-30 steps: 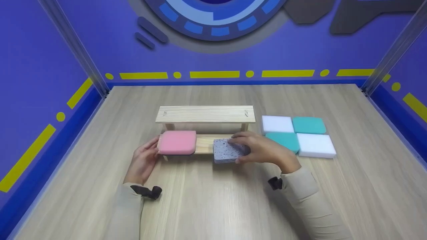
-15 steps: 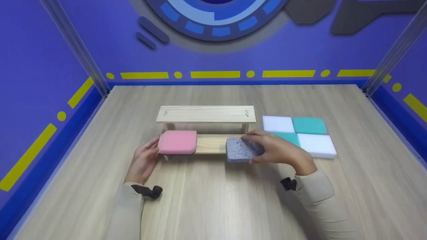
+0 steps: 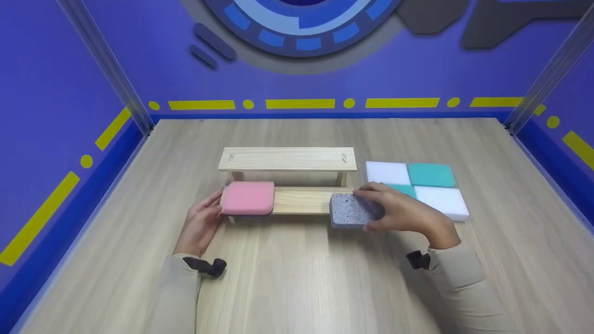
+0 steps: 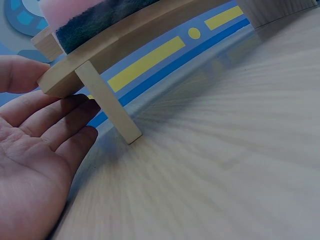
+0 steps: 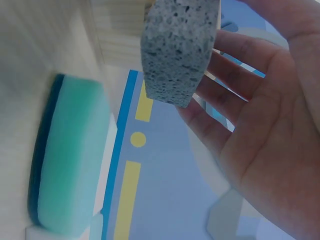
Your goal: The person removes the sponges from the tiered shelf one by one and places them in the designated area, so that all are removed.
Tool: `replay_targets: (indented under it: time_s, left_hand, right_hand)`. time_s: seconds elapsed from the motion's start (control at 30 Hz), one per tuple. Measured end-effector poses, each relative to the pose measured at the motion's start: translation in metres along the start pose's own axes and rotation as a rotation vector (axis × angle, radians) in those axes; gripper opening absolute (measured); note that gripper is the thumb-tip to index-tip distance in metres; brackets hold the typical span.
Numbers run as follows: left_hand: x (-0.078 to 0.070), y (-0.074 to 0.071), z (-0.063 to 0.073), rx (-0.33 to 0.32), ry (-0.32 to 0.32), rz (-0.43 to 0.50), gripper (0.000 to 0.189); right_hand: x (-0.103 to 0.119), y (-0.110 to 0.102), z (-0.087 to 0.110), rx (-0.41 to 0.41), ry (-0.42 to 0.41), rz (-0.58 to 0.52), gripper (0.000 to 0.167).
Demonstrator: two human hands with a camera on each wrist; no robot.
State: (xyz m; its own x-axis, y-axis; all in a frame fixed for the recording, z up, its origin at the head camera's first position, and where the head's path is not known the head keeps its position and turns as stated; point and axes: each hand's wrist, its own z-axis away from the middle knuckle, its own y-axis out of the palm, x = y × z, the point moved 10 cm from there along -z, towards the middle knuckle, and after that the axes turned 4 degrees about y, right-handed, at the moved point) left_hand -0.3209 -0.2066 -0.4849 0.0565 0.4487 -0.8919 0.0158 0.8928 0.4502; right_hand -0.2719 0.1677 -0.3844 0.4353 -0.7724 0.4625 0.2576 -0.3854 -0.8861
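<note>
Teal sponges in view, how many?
2: in the head view, one teal sponge behind the front white block, another teal sponge left of that block, partly hidden by the right hand. Any behind that hand wouldn't show.

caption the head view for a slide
Left hand grips a wooden rack bearing a pink sponge; right hand holds a grey sponge.

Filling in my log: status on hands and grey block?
Left hand grips lower plank. Right hand holds grey block at plank's right end. Pink sponge occupies left end.
</note>
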Motion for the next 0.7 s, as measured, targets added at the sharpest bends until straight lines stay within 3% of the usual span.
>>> replay_targets:
  time_s: [0.27,0.7]
  left_hand:
    - [-0.001,0.0,0.0,-0.002,-0.003,0.0,0.056]
    - [0.0,0.001,0.002,0.018,0.001,-0.017,0.055]
  right_hand:
    - [-0.014,-0.001,0.01,0.001,0.033,-0.013,0.073]
    - [-0.025,-0.001,0.026,-0.011,0.011,-0.007,0.074]
